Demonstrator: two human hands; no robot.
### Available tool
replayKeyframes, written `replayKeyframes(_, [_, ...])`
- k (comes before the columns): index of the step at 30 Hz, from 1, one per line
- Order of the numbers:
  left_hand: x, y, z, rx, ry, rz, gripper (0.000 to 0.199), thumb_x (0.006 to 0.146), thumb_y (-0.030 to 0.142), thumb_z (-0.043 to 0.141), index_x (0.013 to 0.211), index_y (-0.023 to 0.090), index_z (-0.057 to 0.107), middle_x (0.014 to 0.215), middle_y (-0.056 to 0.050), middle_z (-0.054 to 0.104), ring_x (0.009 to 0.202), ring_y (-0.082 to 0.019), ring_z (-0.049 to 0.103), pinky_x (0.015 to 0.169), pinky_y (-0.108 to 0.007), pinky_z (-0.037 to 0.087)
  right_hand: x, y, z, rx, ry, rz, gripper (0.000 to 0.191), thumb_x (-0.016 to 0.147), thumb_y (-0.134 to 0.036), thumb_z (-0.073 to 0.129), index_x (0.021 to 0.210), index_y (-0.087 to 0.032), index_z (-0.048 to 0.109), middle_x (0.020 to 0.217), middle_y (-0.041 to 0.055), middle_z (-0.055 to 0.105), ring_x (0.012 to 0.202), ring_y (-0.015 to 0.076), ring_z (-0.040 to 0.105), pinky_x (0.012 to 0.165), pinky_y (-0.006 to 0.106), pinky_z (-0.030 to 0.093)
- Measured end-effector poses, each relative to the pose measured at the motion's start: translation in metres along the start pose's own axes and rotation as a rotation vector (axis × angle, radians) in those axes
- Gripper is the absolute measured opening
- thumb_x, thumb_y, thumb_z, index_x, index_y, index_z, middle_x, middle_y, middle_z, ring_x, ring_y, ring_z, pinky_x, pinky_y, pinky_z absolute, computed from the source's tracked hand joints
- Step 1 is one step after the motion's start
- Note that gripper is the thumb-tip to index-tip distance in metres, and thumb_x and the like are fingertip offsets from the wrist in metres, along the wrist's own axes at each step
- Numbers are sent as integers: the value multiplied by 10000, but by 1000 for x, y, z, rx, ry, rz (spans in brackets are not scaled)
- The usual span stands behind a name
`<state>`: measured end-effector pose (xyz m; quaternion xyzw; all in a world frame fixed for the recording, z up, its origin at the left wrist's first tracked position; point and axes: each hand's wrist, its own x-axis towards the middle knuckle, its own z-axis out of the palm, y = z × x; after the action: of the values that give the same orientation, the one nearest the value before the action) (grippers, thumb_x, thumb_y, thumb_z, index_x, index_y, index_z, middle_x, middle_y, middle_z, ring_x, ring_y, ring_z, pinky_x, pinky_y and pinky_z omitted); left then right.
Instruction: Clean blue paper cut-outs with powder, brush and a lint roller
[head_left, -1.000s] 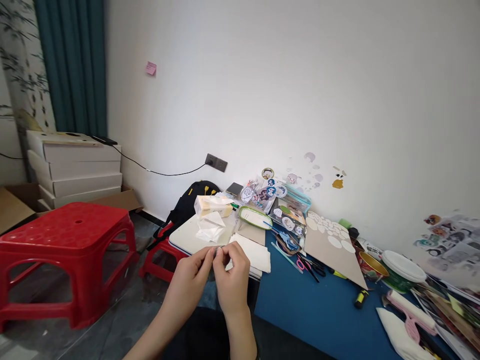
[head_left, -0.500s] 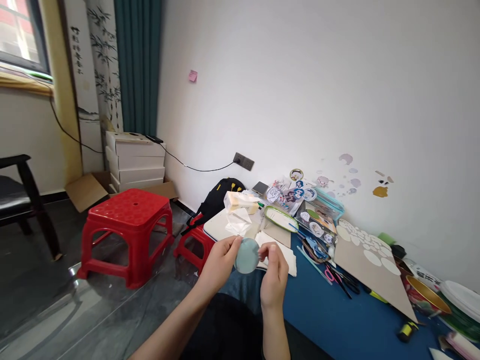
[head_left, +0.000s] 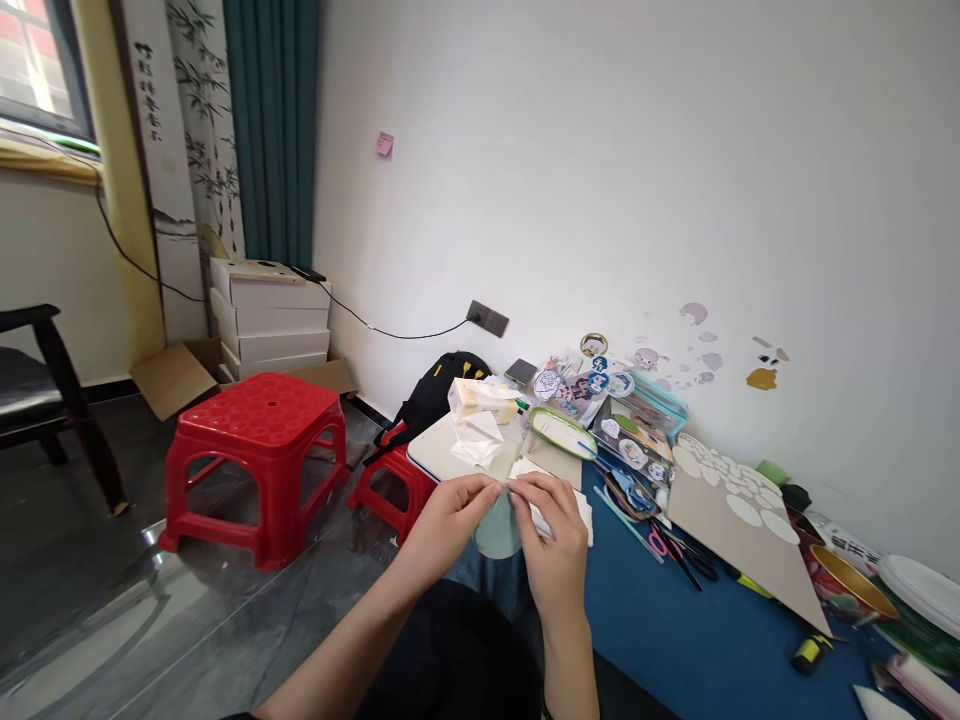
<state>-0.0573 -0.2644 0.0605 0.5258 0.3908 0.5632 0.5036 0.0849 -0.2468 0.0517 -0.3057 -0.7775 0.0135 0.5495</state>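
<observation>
A pale blue-green round disc (head_left: 498, 535) hangs between my two hands in front of my lap. My left hand (head_left: 459, 512) pinches its upper edge between thumb and forefinger. My right hand (head_left: 553, 518) has its fingertips closed at the same top edge, right beside the left ones, and covers the disc's right part. Just beyond the hands, white paper sheets (head_left: 583, 512) lie at the table's near edge. Behind these are a crumpled white tissue (head_left: 478, 440) and a tissue pack (head_left: 484, 400).
Pink-handled scissors (head_left: 657, 541), a green-rimmed oval tray (head_left: 561, 432) and a grey board with white ovals (head_left: 731, 530) lie to the right on the blue surface (head_left: 637, 610). A red stool (head_left: 259, 415) stands on the left, near stacked white boxes (head_left: 274, 318).
My right hand has moved left, its fingertips joining the left hand's at the disc's top edge. The disc hangs slightly lower and is partly covered now.
</observation>
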Motion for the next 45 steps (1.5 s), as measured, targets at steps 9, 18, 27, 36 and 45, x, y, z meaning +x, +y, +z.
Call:
replayKeyframes(9, [1, -6, 0, -81, -17, -89, 353, 761, 466, 620, 675, 125, 650, 637, 0, 556, 628, -120, 442, 595, -219, 348, 0, -9, -12, -42, -42, -85, 170, 867, -49, 578, 920, -206, 620, 914, 52, 629, 894, 189, 566, 772, 333, 477])
replayKeyframes(18, [3, -12, -2, -156, -43, -132, 411, 732, 527, 642, 639, 126, 636, 567, 13, 505, 535, -95, 391, 519, -214, 312, -8, -18, -23, -64, -86, -160, 241, 876, -57, 563, 1029, -241, 587, 939, 35, 665, 909, 198, 590, 792, 378, 486])
replayKeyframes(27, [0, -3, 0, -144, 2, -134, 301, 716, 435, 682, 674, 137, 696, 642, -3, 624, 608, -119, 500, 576, -212, 365, -14, -4, -21, -87, -118, 48, 295, 908, -133, 548, 1178, -245, 588, 1054, 61, 635, 1000, 196, 572, 831, 347, 505])
replayKeyframes(36, [-1, -5, 4, -208, -56, -188, 284, 631, 384, 770, 757, 132, 734, 700, -39, 702, 647, -146, 582, 622, -232, 426, -14, -3, -20, -13, -34, -55, 209, 866, -59, 584, 964, -229, 657, 915, 48, 670, 868, 183, 621, 744, 347, 537])
replayKeyframes(45, [0, -12, 7, -245, 60, -198, 303, 623, 414, 763, 676, 122, 702, 601, -27, 665, 545, -127, 550, 549, -230, 403, -18, -8, -19, -152, -5, -247, 302, 831, -12, 594, 1053, -214, 636, 966, 65, 710, 929, 214, 669, 756, 374, 537])
